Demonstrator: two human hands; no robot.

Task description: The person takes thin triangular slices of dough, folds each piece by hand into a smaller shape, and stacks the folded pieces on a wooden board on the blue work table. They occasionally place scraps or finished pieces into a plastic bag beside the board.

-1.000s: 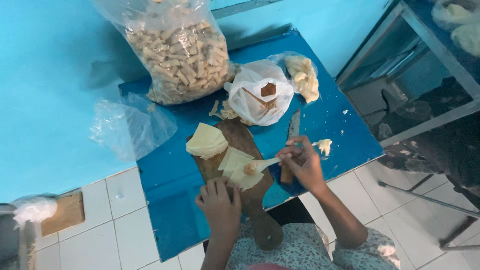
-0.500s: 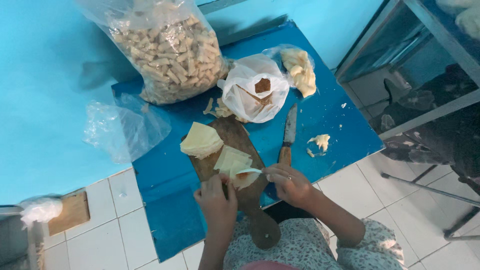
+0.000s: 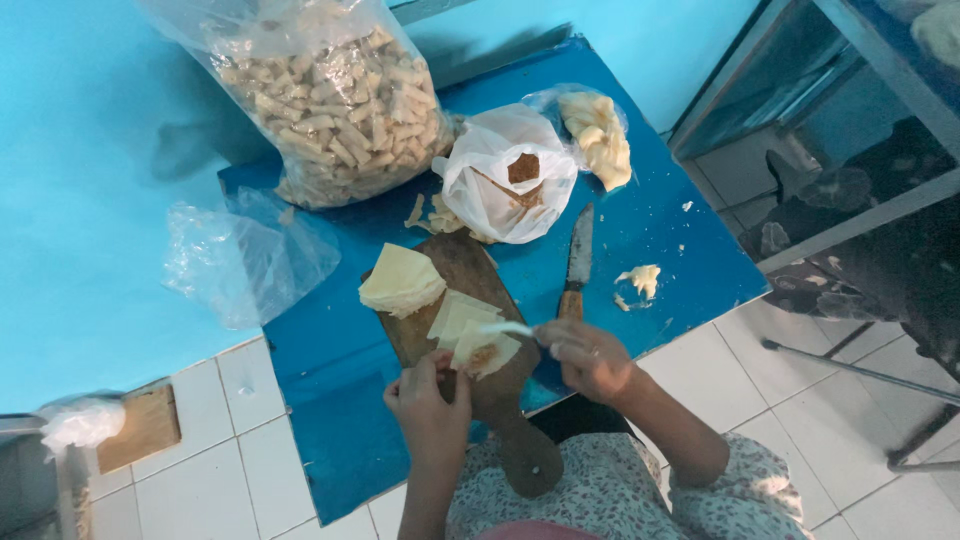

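Observation:
On a brown wooden cutting board (image 3: 470, 268) lie a stack of pale square wrappers (image 3: 402, 281) and a single wrapper with brown filling (image 3: 483, 350). My left hand (image 3: 428, 398) pinches the near corner of that filled wrapper. My right hand (image 3: 588, 356) holds a small white spoon (image 3: 508, 329), its tip over the filled wrapper. A knife with a wooden handle (image 3: 577, 263) rests on the blue table (image 3: 330, 390) just right of the board.
A large clear bag of finished rolls (image 3: 335, 110) stands at the back. A white bag holding filling (image 3: 508, 180), a bag of dough scraps (image 3: 598, 135) and an empty clear bag (image 3: 250, 255) lie around. A metal frame (image 3: 830, 120) stands right.
My right hand has come back from the table's right side, near the knife, to the filled wrapper on the board. My left hand has stayed at the wrapper's near corner.

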